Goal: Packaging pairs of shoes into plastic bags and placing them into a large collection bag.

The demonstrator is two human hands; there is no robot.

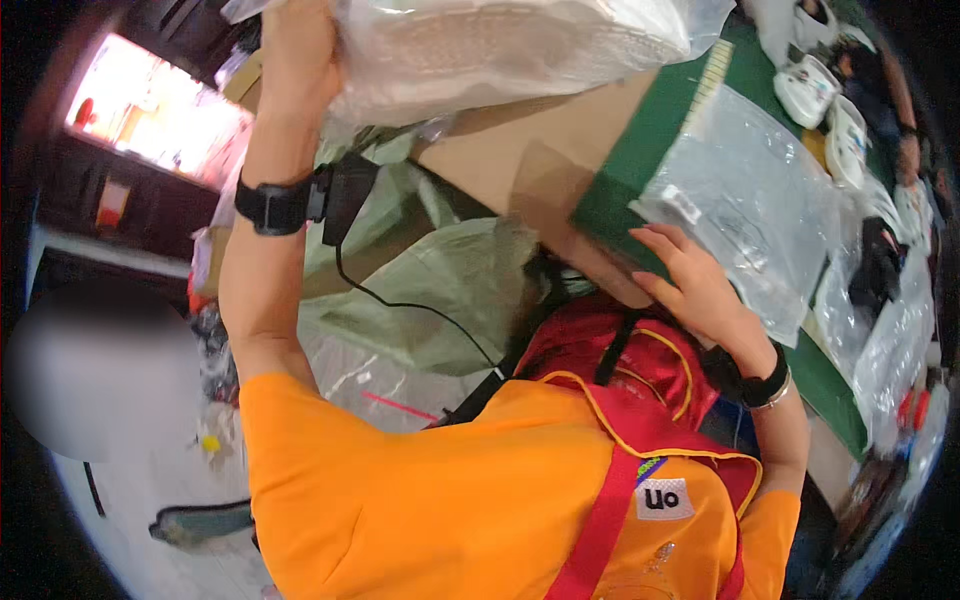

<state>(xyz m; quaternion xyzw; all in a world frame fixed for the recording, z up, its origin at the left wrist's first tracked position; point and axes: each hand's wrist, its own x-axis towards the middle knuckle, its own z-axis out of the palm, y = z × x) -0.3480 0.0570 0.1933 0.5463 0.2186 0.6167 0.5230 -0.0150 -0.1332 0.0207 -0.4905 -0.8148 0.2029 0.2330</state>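
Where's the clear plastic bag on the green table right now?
The clear plastic bag lies at the right of the head view, on the green table, under the right hand's fingertips.

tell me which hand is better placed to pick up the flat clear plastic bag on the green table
The right hand. It already rests on the edge of the flat clear plastic bag on the green table. The left hand is raised high, occupied gripping a bulky clear-wrapped white bundle.

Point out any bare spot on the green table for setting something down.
Little room: a bare strip of green table lies between the brown cardboard box and the clear plastic bag under the right hand. Beyond it, white shoes and more bags crowd the table.
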